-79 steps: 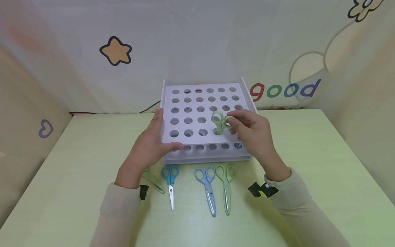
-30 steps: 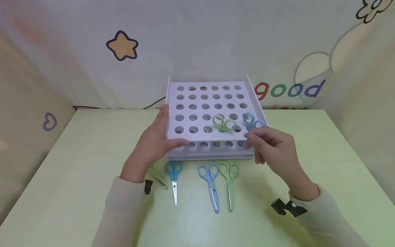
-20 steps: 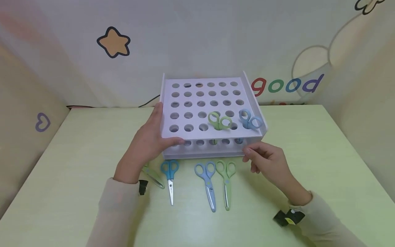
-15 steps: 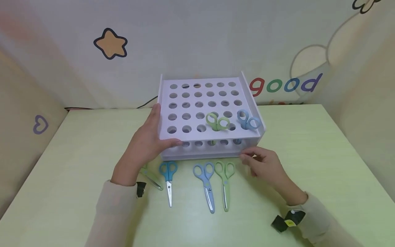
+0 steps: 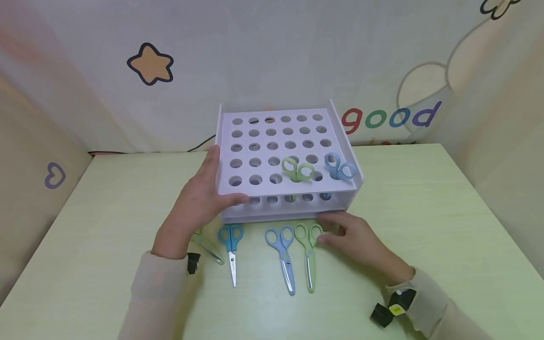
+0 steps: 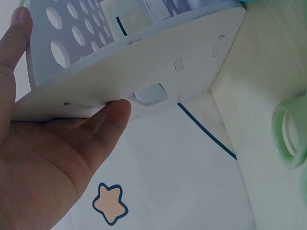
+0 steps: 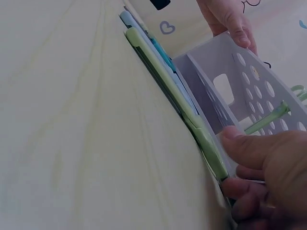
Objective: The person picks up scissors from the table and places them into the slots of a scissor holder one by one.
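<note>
My left hand (image 5: 193, 205) holds the left side of a white two-tier rack (image 5: 282, 153) with rows of round holes, its thumb over the front edge. Green scissors (image 5: 297, 175) and light blue scissors (image 5: 336, 171) stand in front-row holes, handles up. My right hand (image 5: 357, 236) is low at the rack's front right corner, thumb and fingers parted, by the handles of other green scissors (image 5: 310, 264) lying on the table. In the right wrist view its thumb and fingers are close around the green handle (image 7: 215, 158); firm contact cannot be told.
Light blue scissors (image 5: 286, 269) and teal-handled scissors (image 5: 232, 243) lie on the table before the rack. More green scissors (image 5: 209, 248) are partly hidden by my left wrist. A printed curtain (image 5: 263, 52) stands behind the table (image 5: 425, 212).
Both green and blue scissors came to stand in the rack. My right hand let go of the blue pair, then moved down and left to the green scissors on the table. The left hand stayed.
</note>
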Action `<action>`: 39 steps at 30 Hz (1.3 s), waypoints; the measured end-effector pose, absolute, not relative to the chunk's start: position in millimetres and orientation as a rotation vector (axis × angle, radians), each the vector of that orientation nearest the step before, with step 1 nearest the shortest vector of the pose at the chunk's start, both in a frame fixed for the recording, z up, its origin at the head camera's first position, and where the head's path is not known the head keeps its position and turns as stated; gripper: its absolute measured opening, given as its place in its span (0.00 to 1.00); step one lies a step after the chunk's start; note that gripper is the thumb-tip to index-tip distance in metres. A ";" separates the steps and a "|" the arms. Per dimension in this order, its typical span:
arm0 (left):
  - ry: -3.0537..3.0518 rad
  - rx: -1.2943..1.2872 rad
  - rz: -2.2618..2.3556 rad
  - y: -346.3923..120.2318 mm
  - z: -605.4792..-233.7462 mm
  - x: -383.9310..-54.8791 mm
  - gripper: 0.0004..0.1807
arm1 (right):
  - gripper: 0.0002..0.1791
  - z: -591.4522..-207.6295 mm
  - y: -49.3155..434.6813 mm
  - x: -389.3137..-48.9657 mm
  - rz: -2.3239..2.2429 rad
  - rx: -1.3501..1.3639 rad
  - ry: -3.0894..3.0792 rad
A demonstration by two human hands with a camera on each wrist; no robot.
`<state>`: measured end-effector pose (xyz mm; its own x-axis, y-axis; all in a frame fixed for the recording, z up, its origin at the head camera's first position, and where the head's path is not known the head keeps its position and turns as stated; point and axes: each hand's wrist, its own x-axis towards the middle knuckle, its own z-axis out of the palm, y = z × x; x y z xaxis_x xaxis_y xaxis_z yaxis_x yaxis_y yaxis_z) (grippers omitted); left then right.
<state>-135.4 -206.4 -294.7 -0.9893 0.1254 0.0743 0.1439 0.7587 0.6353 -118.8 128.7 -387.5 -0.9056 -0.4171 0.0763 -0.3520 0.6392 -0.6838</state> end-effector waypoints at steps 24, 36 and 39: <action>-2.892 -0.248 -1.097 -207.0 -296.3 -135.0 0.67 | 0.27 -376.2 128.9 -129.4 -0.853 -0.845 2.605; -2.901 -0.245 -1.080 -207.1 -296.7 -135.3 0.68 | 0.19 -374.3 146.3 -130.4 -0.959 -0.882 2.449; -2.899 -0.242 -1.075 -206.8 -295.7 -134.9 0.68 | 0.20 -371.2 152.1 -131.0 -1.066 -0.783 2.344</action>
